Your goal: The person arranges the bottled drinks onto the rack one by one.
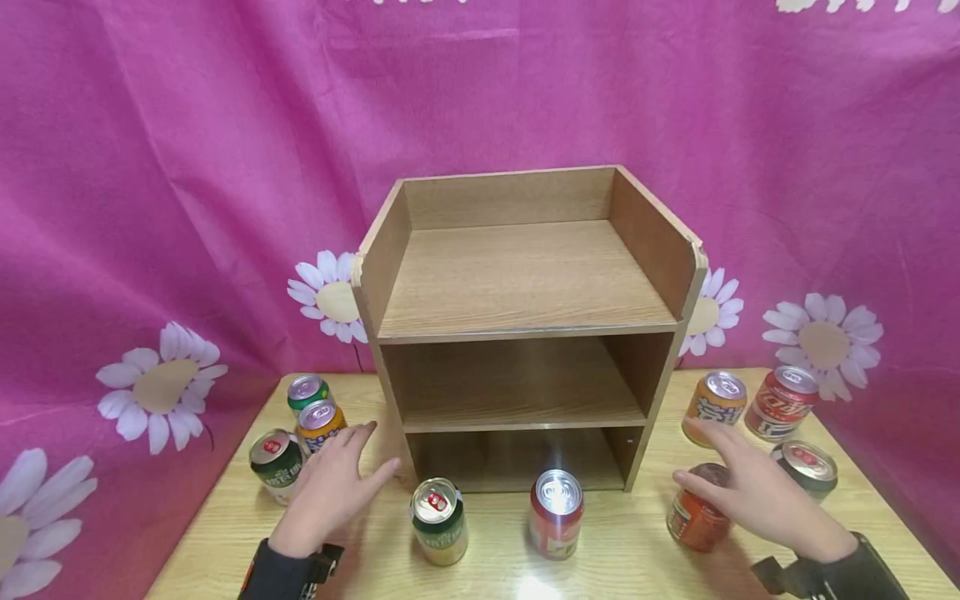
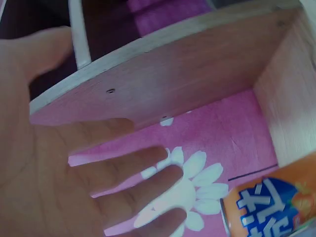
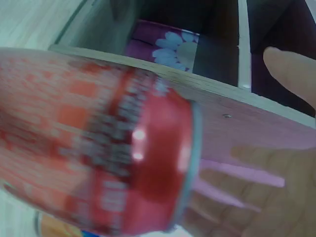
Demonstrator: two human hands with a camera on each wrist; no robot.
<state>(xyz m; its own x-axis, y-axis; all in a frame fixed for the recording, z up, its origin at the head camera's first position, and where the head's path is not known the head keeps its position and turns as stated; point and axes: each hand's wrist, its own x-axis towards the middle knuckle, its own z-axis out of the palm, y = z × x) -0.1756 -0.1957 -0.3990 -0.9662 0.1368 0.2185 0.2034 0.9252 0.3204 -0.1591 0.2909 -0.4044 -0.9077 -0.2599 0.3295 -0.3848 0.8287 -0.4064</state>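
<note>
My left hand (image 1: 335, 485) is spread with fingers extended, beside an orange soda can (image 1: 315, 435) and a dark green can (image 1: 279, 468). In the left wrist view that orange can (image 2: 269, 210) lies beyond the fingertips, with nothing in the palm. My right hand (image 1: 761, 496) reaches over the right side, thumb and fingers apart. Below its thumb stands a red-orange can (image 1: 697, 521), which fills the left of the right wrist view, clear of the curled grip of any finger. Another orange can (image 1: 716, 408) is near the right fingertips.
A wooden shelf unit (image 1: 525, 275) with three levels stands mid-table. In front are a green-gold can (image 1: 439, 529) and a red can (image 1: 556, 521). A green can (image 1: 306, 390) sits back left; a red can (image 1: 782, 404) and a dark green can (image 1: 808, 467) are right. Pink cloth (image 1: 487, 92) hangs behind.
</note>
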